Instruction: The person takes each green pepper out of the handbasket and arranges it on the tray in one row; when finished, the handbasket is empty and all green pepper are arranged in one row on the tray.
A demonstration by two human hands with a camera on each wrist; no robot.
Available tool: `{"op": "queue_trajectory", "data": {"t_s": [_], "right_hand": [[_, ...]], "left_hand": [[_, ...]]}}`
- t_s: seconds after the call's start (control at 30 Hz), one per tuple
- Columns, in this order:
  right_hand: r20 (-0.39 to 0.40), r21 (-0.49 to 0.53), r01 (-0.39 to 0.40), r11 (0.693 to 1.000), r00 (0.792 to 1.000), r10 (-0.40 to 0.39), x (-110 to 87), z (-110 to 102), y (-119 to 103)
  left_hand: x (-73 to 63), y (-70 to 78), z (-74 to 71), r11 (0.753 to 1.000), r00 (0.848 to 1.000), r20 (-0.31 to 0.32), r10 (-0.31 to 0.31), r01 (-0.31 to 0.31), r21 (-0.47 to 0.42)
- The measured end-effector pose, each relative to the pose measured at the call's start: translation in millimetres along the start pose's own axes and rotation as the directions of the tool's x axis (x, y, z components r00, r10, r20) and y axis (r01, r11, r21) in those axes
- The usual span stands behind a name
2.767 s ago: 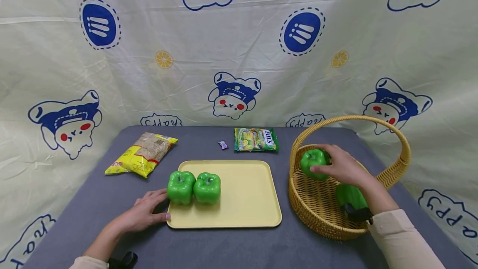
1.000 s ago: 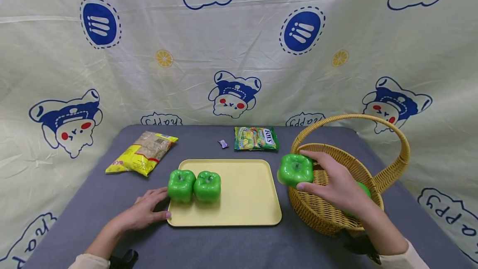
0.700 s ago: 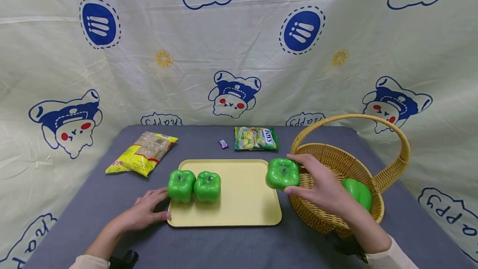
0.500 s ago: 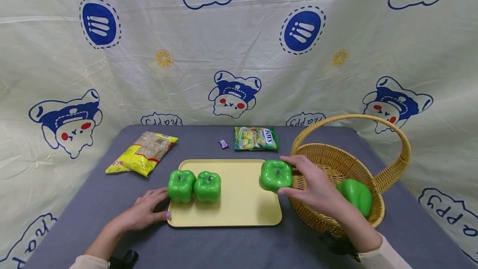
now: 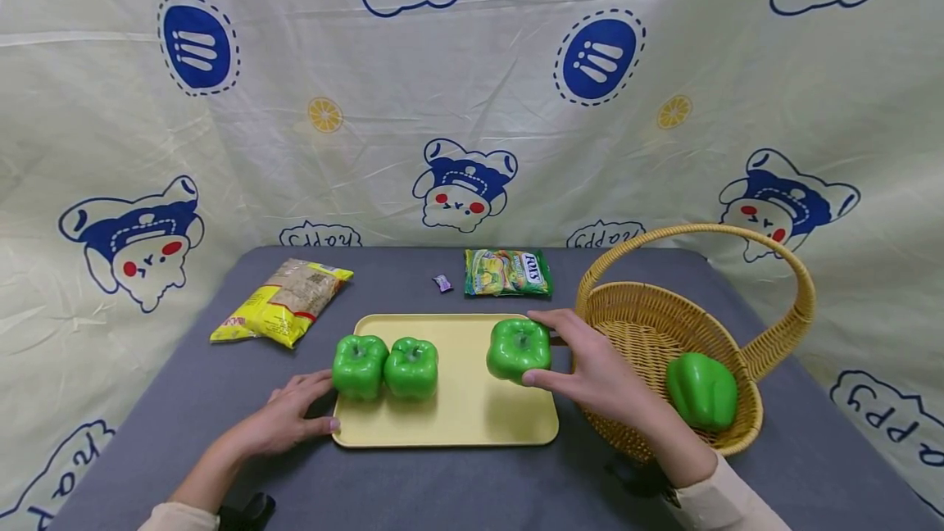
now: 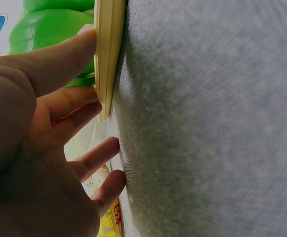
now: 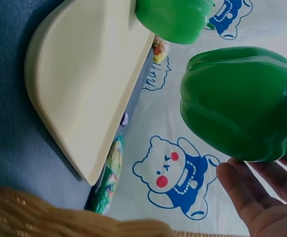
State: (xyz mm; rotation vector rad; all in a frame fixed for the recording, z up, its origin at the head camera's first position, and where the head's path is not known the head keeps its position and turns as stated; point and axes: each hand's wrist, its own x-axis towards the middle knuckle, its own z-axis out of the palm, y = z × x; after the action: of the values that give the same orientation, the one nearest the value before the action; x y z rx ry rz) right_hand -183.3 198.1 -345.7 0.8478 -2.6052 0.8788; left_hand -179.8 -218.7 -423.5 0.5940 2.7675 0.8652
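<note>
My right hand (image 5: 601, 379) grips a green bell pepper (image 5: 519, 349) between thumb and fingers, held over the right part of a pale yellow tray (image 5: 472, 424). In the right wrist view that pepper (image 7: 239, 103) hangs above the tray's level. Two more green bell peppers, one at the tray's left edge (image 5: 359, 367) and one beside it (image 5: 411, 369), stand side by side on the tray. My left hand (image 5: 283, 420) rests at the tray's left edge. The left wrist view has its thumb and two fingers touching the rim (image 6: 106, 59), the other fingers spread on the cloth.
A wicker basket (image 5: 642, 310) with a tall handle stands right of the tray, with one green bell pepper (image 5: 702, 392) inside. Behind the tray lie a yellow bag (image 5: 283, 301), a small purple packet (image 5: 442, 283) and a green snack packet (image 5: 507, 272). A printed curtain hangs behind.
My right hand has lifted a bell pepper out of the basket and carried it left over the tray. The left hand stays at the tray's edge.
</note>
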Motion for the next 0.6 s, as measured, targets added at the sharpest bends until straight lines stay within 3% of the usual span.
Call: {"op": "queue_trajectory", "data": {"t_s": [0.6], "right_hand": [[0.063, 0.063, -0.012, 0.998, 0.998, 0.008, 15.3, 35, -2]], "left_hand": [[-0.5, 0.5, 0.5, 1.000, 1.000, -0.006, -0.003, 0.003, -0.002]]}}
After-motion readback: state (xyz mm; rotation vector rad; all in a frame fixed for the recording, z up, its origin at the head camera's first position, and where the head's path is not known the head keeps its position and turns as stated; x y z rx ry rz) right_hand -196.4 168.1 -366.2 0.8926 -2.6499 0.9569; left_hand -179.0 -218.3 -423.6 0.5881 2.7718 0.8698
